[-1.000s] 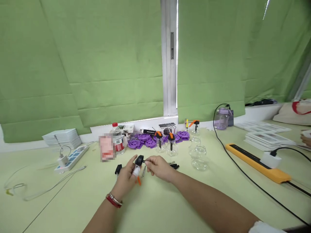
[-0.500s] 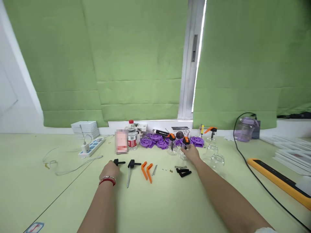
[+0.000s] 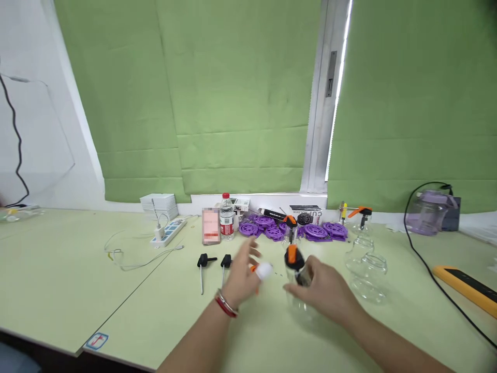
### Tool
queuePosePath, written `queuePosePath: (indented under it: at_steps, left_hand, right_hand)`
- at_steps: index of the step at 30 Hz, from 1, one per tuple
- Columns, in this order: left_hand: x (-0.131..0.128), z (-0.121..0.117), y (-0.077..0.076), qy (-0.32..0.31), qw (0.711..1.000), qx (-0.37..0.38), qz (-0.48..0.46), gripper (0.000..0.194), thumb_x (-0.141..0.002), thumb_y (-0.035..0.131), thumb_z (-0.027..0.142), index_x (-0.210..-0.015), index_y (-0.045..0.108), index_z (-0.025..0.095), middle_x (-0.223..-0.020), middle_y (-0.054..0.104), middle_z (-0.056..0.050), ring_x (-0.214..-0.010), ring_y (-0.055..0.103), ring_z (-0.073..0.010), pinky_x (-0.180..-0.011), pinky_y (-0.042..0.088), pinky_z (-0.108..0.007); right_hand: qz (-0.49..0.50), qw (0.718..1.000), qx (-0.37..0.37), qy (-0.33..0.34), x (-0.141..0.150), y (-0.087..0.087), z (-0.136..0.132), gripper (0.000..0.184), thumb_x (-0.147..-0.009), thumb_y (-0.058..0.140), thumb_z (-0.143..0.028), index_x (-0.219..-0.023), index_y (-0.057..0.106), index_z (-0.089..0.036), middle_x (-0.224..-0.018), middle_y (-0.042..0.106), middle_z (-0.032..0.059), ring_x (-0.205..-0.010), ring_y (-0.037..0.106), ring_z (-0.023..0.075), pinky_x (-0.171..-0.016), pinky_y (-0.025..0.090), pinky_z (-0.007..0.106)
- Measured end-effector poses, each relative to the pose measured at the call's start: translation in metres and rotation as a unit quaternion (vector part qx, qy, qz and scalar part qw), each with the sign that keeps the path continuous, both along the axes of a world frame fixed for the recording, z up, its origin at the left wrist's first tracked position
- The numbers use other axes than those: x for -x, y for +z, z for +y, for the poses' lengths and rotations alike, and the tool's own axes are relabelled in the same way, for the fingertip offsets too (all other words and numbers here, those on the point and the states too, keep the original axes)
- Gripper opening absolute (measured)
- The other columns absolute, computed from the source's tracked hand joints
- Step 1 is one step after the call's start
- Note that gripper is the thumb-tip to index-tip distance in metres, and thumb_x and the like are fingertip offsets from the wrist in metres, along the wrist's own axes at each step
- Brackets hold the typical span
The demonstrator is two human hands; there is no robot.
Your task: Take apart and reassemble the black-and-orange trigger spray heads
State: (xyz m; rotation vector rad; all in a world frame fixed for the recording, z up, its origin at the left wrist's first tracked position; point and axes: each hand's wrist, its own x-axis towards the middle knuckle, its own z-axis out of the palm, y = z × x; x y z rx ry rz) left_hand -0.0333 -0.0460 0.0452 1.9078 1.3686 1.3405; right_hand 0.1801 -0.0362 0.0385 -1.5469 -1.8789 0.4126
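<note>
My right hand (image 3: 328,290) grips a small glass jar (image 3: 301,308) with a black lid and an orange lever, held above the table front. My left hand (image 3: 244,274), its thumb tip wrapped in white, hovers to the jar's left with fingers apart and holds nothing. An orange lever piece (image 3: 254,269) shows partly behind it. Left of that hand lie two black lid parts, one (image 3: 202,261) with its metal rod in full view, the other (image 3: 225,260) partly covered. Another lidded jar (image 3: 290,235) stands just behind the held one. Small loose bits are blurred.
Lidless glass jars (image 3: 370,280) stand at right, with a lidded jar (image 3: 363,220) behind. Purple wheel-shaped parts (image 3: 274,233), a water bottle (image 3: 227,217) and a phone (image 3: 211,226) line the back. A black cable (image 3: 438,295) runs past an orange power strip (image 3: 466,290).
At first both hands worked on a black lid part, which was then put down at left. The right hand took the lidded jar from the back and brought it forward; the left opened and moved right.
</note>
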Motion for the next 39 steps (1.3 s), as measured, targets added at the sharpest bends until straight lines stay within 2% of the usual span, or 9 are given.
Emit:
queuePosePath:
  at_steps: [2,5,7,11,14,21,28,32,39]
  left_hand:
    - [-0.030,-0.012,-0.007,-0.147,0.985,0.058,-0.069,0.088,-0.059,0.073,0.024,-0.134,0.028,0.023,-0.121,0.047,-0.012,-0.095,0.055,-0.0204,-0.077,0.046,-0.031]
    - [-0.043,-0.018,-0.018,-0.131,0.971,0.124,-0.156,0.063,-0.058,0.074,0.022,-0.114,0.046,0.021,-0.104,0.055,-0.007,-0.077,0.055,-0.0146,-0.067,0.046,-0.028]
    - [-0.036,-0.015,-0.021,-0.152,0.947,0.157,-0.235,0.044,-0.059,0.072,0.021,-0.098,0.051,0.018,-0.091,0.059,-0.005,-0.065,0.055,-0.0123,-0.060,0.046,-0.027]
    - [-0.017,-0.005,-0.026,-0.288,0.859,0.227,-0.357,0.027,-0.063,0.062,0.017,-0.088,0.052,0.015,-0.087,0.062,-0.008,-0.053,0.056,-0.0131,-0.050,0.047,-0.030]
    - [-0.015,-0.002,-0.032,-0.339,0.822,0.259,-0.378,0.024,-0.063,0.058,0.013,-0.087,0.054,0.013,-0.085,0.064,-0.010,-0.054,0.059,-0.0148,-0.049,0.049,-0.030]
    - [-0.012,0.006,-0.042,-0.329,0.785,0.303,-0.429,0.019,-0.075,0.052,0.024,-0.088,0.057,0.012,-0.085,0.066,-0.013,-0.053,0.061,-0.0155,-0.047,0.051,-0.029]
    - [-0.010,0.009,-0.044,-0.317,0.788,0.306,-0.430,0.018,-0.075,0.050,0.021,-0.087,0.058,0.011,-0.084,0.066,-0.014,-0.052,0.061,-0.0158,-0.045,0.050,-0.027]
    - [-0.010,0.010,-0.045,-0.313,0.788,0.303,-0.436,0.017,-0.076,0.049,0.020,-0.087,0.058,0.011,-0.085,0.067,-0.015,-0.052,0.061,-0.0154,-0.047,0.051,-0.029]
    - [-0.006,0.014,-0.047,-0.326,0.783,0.304,-0.433,0.020,-0.078,0.049,0.026,-0.087,0.059,0.011,-0.085,0.066,-0.014,-0.053,0.060,-0.0159,-0.048,0.050,-0.029]
  right_hand:
    - [0.006,0.998,0.024,0.053,0.015,-0.014,-0.022,0.038,-0.050,0.074,-0.044,-0.065,0.045,-0.023,-0.059,0.057,0.0005,-0.051,0.047,0.0159,-0.046,0.026,0.026]
    - [0.093,0.980,0.082,0.156,0.022,-0.025,-0.029,0.032,-0.053,0.074,-0.037,-0.071,0.051,-0.023,-0.068,0.061,0.0021,-0.060,0.053,0.0181,-0.052,0.034,0.026]
    - [0.196,0.938,0.156,0.238,0.018,-0.029,-0.019,0.030,-0.059,0.071,-0.041,-0.076,0.056,-0.020,-0.076,0.063,0.0045,-0.066,0.056,0.0186,-0.058,0.040,0.027]
    - [0.405,0.858,0.271,0.165,0.006,-0.040,0.012,0.039,-0.078,0.048,-0.055,-0.075,0.056,-0.017,-0.069,0.060,0.0044,-0.053,0.051,0.0127,-0.053,0.039,0.027]
    - [0.440,0.848,0.264,0.131,0.003,-0.050,0.023,0.040,-0.078,0.049,-0.056,-0.065,0.050,-0.018,-0.049,0.046,-0.0036,-0.041,0.036,0.0083,-0.045,0.030,0.024]
    - [0.381,0.901,0.154,0.137,0.005,-0.052,0.021,0.030,-0.069,0.065,-0.045,-0.067,0.054,-0.017,-0.053,0.044,-0.0058,-0.049,0.039,0.0082,-0.050,0.032,0.022]
    - [0.417,0.868,0.225,0.150,0.005,-0.059,0.027,0.037,-0.074,0.059,-0.052,-0.067,0.055,-0.015,-0.057,0.053,-0.0017,-0.045,0.040,0.0072,-0.045,0.033,0.022]
    - [0.466,0.841,0.216,0.171,0.005,-0.062,0.029,0.033,-0.069,0.068,-0.044,-0.083,0.058,-0.015,-0.069,0.058,-0.0002,-0.054,0.047,0.0074,-0.052,0.039,0.021]
    - [0.467,0.831,0.254,0.167,0.005,-0.062,0.030,0.032,-0.072,0.066,-0.045,-0.077,0.057,-0.015,-0.060,0.054,-0.0025,-0.046,0.042,0.0046,-0.042,0.031,0.018]
